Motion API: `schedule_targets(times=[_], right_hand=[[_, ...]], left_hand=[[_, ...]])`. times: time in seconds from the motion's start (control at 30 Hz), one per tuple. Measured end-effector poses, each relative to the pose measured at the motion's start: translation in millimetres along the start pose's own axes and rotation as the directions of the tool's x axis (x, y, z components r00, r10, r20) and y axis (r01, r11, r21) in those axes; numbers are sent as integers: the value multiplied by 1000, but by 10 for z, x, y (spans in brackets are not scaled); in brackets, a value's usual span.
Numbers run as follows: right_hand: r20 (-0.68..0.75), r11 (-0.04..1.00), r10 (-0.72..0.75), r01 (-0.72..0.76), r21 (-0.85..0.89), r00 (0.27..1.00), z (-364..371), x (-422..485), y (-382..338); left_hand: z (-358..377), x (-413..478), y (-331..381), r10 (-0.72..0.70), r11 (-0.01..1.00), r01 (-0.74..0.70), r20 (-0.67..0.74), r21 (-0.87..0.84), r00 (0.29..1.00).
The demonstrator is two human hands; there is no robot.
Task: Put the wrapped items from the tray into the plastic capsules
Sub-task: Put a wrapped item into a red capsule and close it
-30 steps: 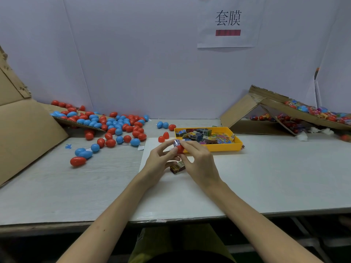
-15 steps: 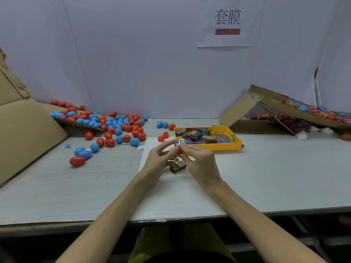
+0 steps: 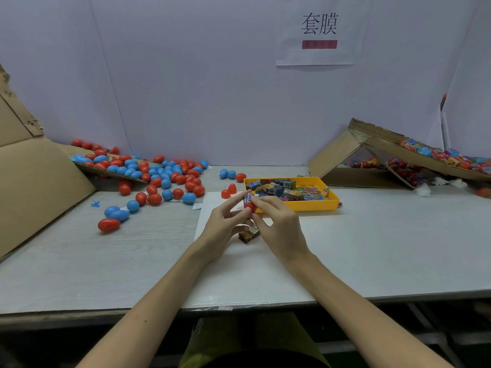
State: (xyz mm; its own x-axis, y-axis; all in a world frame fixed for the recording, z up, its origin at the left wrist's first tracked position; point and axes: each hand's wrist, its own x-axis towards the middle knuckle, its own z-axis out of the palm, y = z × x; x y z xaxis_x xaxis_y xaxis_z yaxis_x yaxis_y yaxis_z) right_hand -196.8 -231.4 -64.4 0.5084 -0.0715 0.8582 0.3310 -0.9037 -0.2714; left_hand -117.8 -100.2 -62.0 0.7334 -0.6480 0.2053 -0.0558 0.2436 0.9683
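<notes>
Above the white sheet (image 3: 212, 208) my left hand (image 3: 223, 224) holds a red capsule half (image 3: 250, 206) by its fingertips. My right hand (image 3: 279, 221) pinches a blue wrapped item (image 3: 248, 197) that sticks out of the half's open top. Just behind my hands stands a yellow tray (image 3: 313, 204) with several colourful wrapped items. A brown wrapped item (image 3: 249, 234) lies on the sheet below my hands. Two red capsule halves (image 3: 229, 191) lie left of the tray.
Many red and blue capsules (image 3: 159, 176) spill from a cardboard ramp (image 3: 39, 181) at the left. Two blue capsules and a red one (image 3: 231, 174) sit behind the tray. A cardboard box (image 3: 398, 160) at the right holds film-wrapped capsules. White partition walls close the back.
The wrapped item sits a little deeper in the red capsule half as my right fingers press on it. Both hands stay at about the same place.
</notes>
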Motion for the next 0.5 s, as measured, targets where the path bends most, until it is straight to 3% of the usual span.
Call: schedule_targets(times=[0.5], right_hand=[[-27,996,-91,92,19,995,-7,-27,43]], left_hand=[[-40,6,23,-66,994,69,35,-90,997]])
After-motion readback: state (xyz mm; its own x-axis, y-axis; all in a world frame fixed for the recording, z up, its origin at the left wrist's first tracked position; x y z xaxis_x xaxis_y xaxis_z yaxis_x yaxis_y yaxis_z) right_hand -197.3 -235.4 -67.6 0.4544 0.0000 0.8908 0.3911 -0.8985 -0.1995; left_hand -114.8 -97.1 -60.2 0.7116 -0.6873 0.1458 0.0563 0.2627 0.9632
